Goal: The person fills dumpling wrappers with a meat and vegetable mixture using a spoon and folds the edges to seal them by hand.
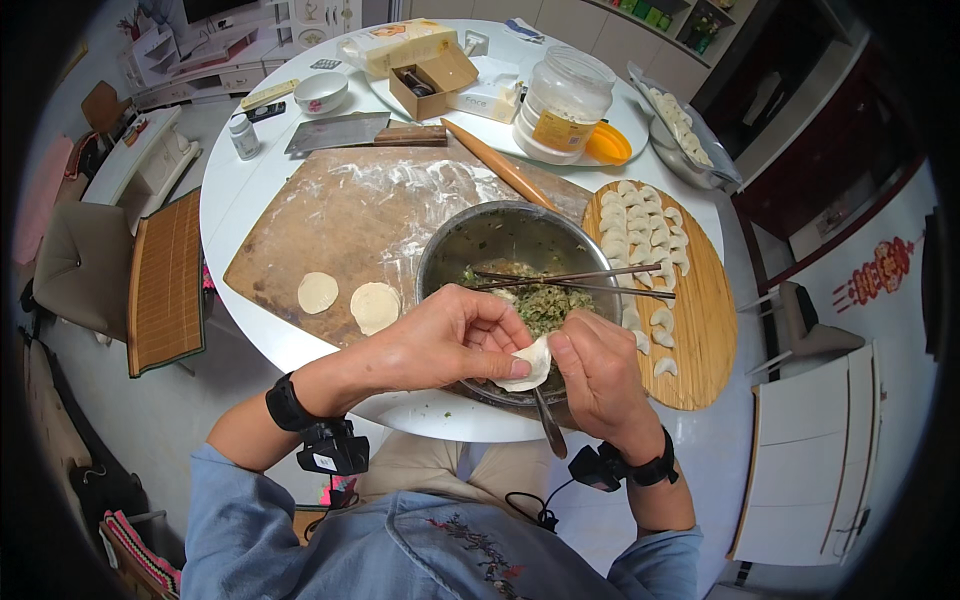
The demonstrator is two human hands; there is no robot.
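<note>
Between my hands a folded dumpling [531, 365] is held over the near rim of a steel bowl [517, 213]. My left hand [469, 337] grips its left side with the thumb in front, and my right hand [602, 367] pinches its right edge. Chopped green filling [559, 307] lies in the bowl. A pair of dark chopsticks [577, 279] rests across it, and a spoon handle [551, 424] sticks out over the near rim. Left of the bowl, round dough wrappers [375, 308] lie on a floured wooden board [300, 232]; another wrapper [318, 292] sits apart.
Rows of shaped dumplings [637, 225] fill part of a bamboo board [697, 330] at right. Behind the bowl are a rolling pin [499, 165], a cleaver [337, 133], a plastic flour jar [562, 105] and an orange lid [608, 143]. A covered tray of dumplings [679, 127] stands far right.
</note>
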